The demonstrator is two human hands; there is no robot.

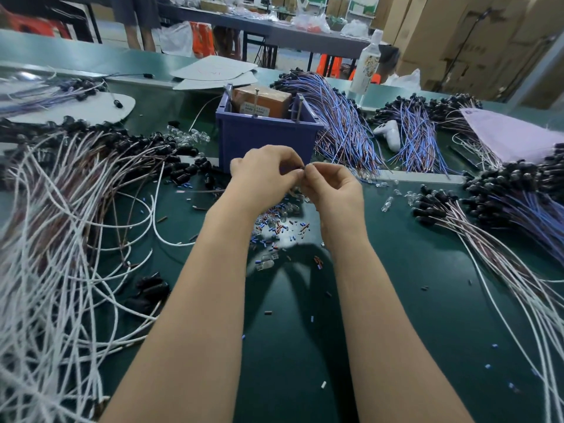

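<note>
Part (301, 169) sits pinched between left hand (263, 175) and right hand (333, 188).

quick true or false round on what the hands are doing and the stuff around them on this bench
1. The left hand and right hand meet at the fingertips, pinching a small dark part. True.
2. The blue plastic bin just beyond the hands is empty. False: a brown box sits inside it.
3. The bottle at the far edge lies on its side. False: it stands upright.
4. Small blue and red bits are scattered on the green mat below the hands. True.
5. Both hands rest flat on the mat. False: they are raised above it with fingers curled.
</note>
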